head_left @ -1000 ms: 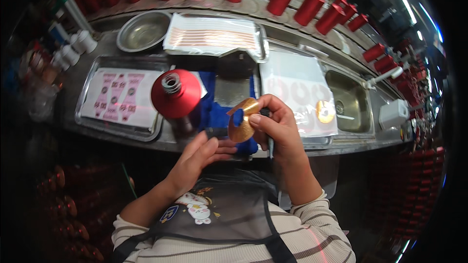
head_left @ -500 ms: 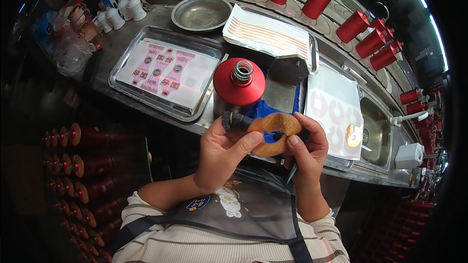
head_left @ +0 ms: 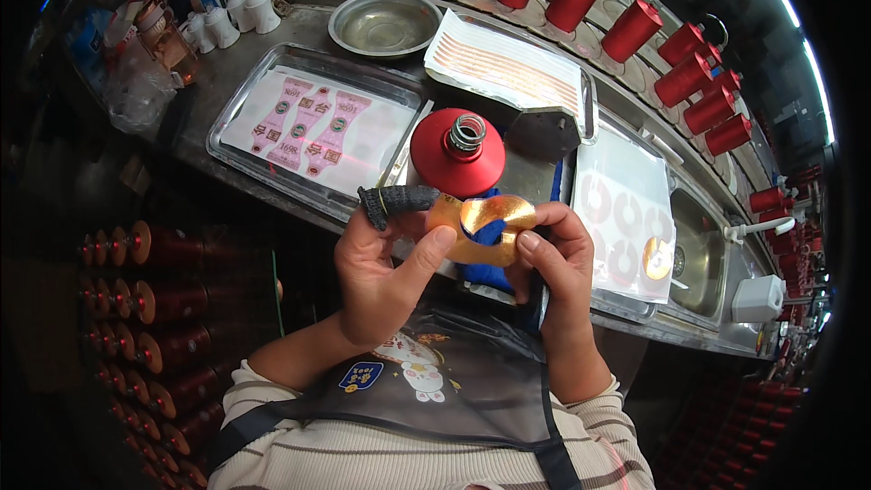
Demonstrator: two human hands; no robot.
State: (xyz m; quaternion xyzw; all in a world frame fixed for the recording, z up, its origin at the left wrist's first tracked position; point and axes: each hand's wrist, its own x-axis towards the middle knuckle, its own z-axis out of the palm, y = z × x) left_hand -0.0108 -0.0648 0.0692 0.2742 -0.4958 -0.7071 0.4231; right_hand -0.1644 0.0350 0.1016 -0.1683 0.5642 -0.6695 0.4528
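Just in front of the upright red bottle (head_left: 458, 163), on the person's side, a shiny gold ring (head_left: 504, 210) is bent, its long axis running left to right, its opening facing up. The left hand (head_left: 381, 268), with a dark finger cover (head_left: 399, 203), pinches its left end; the right hand (head_left: 562, 259) pinches its right. Left of the bottle, a metal tray (head_left: 349, 73) holds pink labels (head_left: 340, 132) printed with dark characters and numerals.
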